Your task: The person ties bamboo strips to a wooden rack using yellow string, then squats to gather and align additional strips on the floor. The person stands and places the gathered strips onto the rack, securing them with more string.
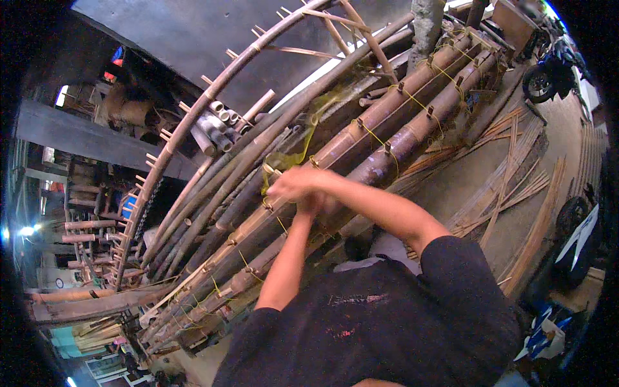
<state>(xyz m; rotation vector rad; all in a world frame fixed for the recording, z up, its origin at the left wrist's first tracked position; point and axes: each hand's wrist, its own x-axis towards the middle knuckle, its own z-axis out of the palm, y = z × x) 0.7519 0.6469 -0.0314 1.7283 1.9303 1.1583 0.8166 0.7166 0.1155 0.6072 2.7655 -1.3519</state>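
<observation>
Both my hands meet over a long frame of bamboo poles that slants from lower left to upper right. My right hand [295, 184], blurred by motion, reaches across above my left hand [312, 204], which is partly covered by it. Fingers of neither hand can be made out. Just beyond the right hand shows the pale end of a short stick [269, 169]; whether it is held is unclear. Yellow cord [374, 135] crosses between the far bamboo pole [358, 129] and the near bamboo pole [412, 134], looped at short wooden pegs [387, 148].
A curved pole with pegs [213, 92] arches at the upper left. Long loose poles [248, 151] and cut tubes [216, 132] lie beyond the frame. Bamboo slats [509, 155] cover part of the floor at right, near a motorbike wheel [543, 82]. A thick post [425, 32] stands behind.
</observation>
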